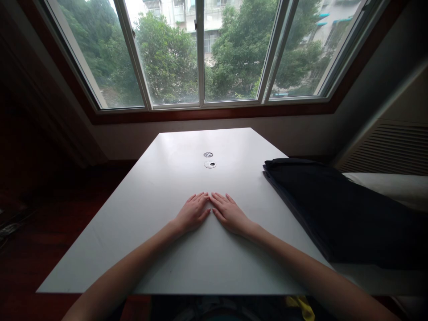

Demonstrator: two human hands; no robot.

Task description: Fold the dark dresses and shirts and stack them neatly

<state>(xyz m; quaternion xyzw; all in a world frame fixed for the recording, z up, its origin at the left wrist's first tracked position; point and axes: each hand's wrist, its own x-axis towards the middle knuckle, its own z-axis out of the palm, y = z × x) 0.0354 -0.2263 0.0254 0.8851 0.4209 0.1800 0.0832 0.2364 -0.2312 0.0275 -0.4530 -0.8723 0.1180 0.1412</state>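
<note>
Lots of room straight ahead of the left hand [191, 213] and right hand [229, 214], up the white table [160, 187] toward the far edge. Only low bumps on that route: a round metal cable hole [210, 164] dead ahead, and a second one [207, 154] just beyond it. Easy passing either side of those. Right side gets tighter, with a big dark folded cloth [334, 209] lying along the table edge, just past the right forearm. Left side: plain tabletop out to the edge.
</note>
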